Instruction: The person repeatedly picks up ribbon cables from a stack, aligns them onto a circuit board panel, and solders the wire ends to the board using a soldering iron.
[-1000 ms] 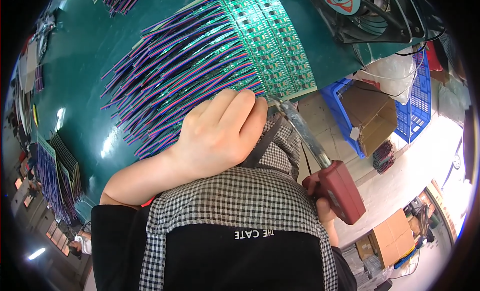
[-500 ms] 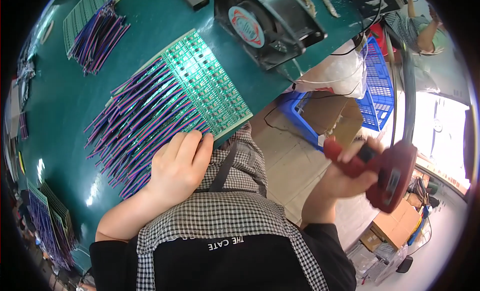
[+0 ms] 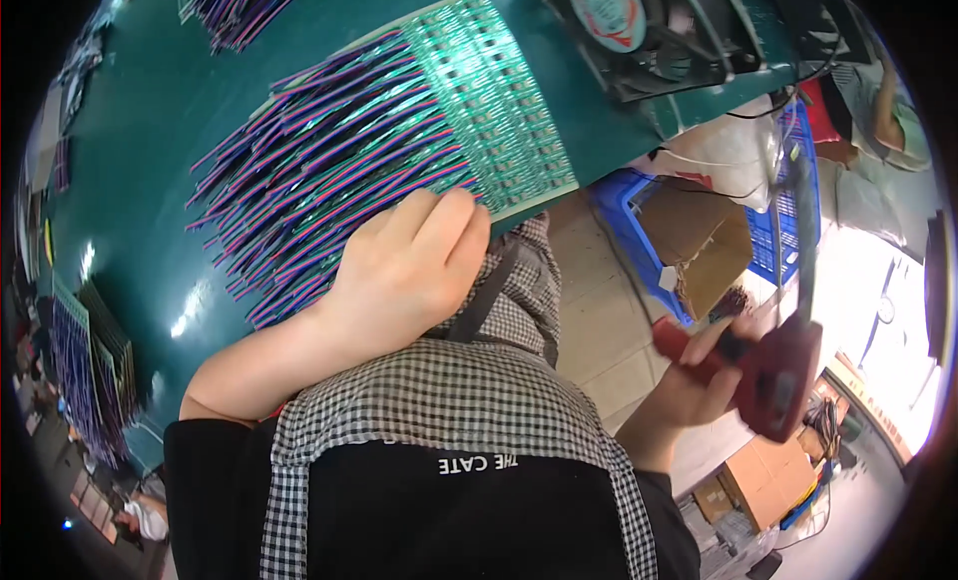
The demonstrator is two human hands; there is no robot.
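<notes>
A green circuit board panel (image 3: 504, 106) lies on the green table, with rows of small parts across it. Many purple, red and green wires (image 3: 334, 156) fan out from its left side. My left hand (image 3: 414, 261) is closed at the panel's near corner, over the wire ends; its thumb and fingertips are hidden. Off the table to the right, my right hand (image 3: 694, 385) grips a red pistol-grip tool (image 3: 783, 380) with a black trigger and a long grey bar pointing away. That tool is slightly blurred and touches nothing else.
Beyond the panel stands a black fan (image 3: 664, 41). Other wired boards lie at the table's far left (image 3: 244, 11) and near left (image 3: 90, 360). Below the right edge are blue crates (image 3: 793, 211) and a cardboard box (image 3: 694, 231). More cartons (image 3: 768, 480) stand at the lower right.
The view has shifted, so the panel, wires and fan sit higher and farther right. My left hand stays at the panel's near corner. My right hand still holds the red tool.
</notes>
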